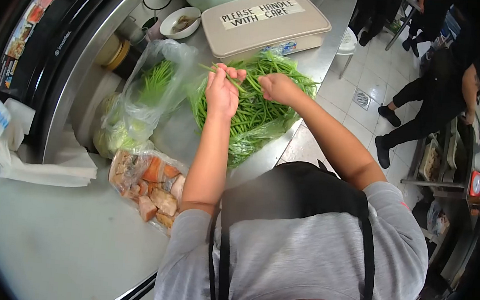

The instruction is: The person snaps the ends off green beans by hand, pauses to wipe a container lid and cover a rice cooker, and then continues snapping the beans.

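Observation:
Long green beans (259,115) lie heaped in an open clear plastic bag (251,145) on the steel counter. Above the heap, my left hand (223,91) is closed on a green bean (237,84), whose tip sticks out past the fingers. My right hand (278,89) is pinched over the right part of the heap, close to the bean's other end; what lies between its fingertips is too small to make out.
A lidded beige box (266,28) stands behind the beans, beside a white bowl (180,22). Left are a bag of greens (158,81), a cabbage (111,134) and bagged meat or fish pieces (160,191). People in dark clothes (437,81) stand at the right.

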The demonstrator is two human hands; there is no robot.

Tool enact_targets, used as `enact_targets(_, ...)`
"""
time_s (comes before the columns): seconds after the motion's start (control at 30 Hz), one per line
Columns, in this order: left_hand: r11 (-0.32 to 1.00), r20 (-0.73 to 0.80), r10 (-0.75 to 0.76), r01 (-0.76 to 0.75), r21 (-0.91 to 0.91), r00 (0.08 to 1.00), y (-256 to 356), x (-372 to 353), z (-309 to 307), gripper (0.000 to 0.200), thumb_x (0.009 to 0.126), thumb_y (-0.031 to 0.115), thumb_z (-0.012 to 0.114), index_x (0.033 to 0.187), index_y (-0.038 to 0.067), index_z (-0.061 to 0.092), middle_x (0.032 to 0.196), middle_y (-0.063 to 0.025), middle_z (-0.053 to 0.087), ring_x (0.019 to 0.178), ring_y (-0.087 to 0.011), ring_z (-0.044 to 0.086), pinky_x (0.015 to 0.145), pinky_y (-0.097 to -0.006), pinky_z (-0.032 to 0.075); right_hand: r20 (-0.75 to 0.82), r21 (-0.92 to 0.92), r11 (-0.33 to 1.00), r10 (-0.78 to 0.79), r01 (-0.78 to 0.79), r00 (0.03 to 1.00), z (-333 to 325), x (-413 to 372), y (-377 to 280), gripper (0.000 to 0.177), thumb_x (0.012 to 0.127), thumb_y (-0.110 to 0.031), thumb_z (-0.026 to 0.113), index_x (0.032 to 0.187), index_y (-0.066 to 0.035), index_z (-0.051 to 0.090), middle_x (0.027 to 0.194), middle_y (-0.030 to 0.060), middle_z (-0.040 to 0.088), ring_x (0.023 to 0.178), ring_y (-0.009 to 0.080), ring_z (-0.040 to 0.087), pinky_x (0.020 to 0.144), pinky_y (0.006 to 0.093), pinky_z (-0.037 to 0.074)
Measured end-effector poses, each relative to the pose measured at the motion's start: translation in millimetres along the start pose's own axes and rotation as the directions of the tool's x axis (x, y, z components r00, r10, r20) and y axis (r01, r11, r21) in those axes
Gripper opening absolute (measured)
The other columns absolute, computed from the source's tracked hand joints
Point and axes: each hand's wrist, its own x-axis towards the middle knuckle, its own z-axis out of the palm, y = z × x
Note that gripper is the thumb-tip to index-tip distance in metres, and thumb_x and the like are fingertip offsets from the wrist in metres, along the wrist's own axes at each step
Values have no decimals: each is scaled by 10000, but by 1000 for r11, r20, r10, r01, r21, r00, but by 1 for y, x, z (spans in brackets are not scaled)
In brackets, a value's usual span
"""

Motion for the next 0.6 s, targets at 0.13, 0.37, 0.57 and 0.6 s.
enact_targets(0.13, 998, -16, 59, -58, 28, 998, -3, 6, -3, 74, 867, 147, 346, 844, 89, 385, 712, -64, 463, 767, -238, 500, 762, -379, 390, 18, 33, 972, -235, 234, 972, 15, -6, -4, 300, 788, -267, 432, 736, 13, 528, 662, 176, 530, 602, 286, 516, 606, 357, 410)
enact_targets(0.37, 996, -57, 84, -85, -14, 995, 0, 1, 13, 94, 871, 164, 344, 844, 81, 380, 697, -69, 453, 733, -228, 489, 737, -387, 398, -128, 133, 967, -201, 218, 971, 15, -1, -22, 228, 787, -191, 427, 675, -5, 498, 560, 102, 502, 533, 183, 511, 522, 312, 408)
enact_targets(0.57, 980, -43, -90, 96, 172, 995, -1, -11, 6, 95, 867, 180, 359, 830, 97, 386, 642, -28, 416, 573, -156, 425, 602, -344, 404, -93, 143, 990, -6, 19, 996, -4, 14, -10, 216, 753, -216, 510, 655, -25, 504, 573, 72, 516, 531, 166, 527, 501, 298, 416)
enact_targets(0.6, 961, -64, -123, 135, 240, 990, -1, -11, 1, 96, 864, 186, 366, 828, 99, 386, 637, -24, 412, 562, -148, 418, 576, -329, 400, -92, -120, 991, -66, 55, 994, -3, 9, -13, 222, 742, -242, 526, 663, -34, 514, 604, 80, 531, 555, 189, 537, 517, 312, 424)
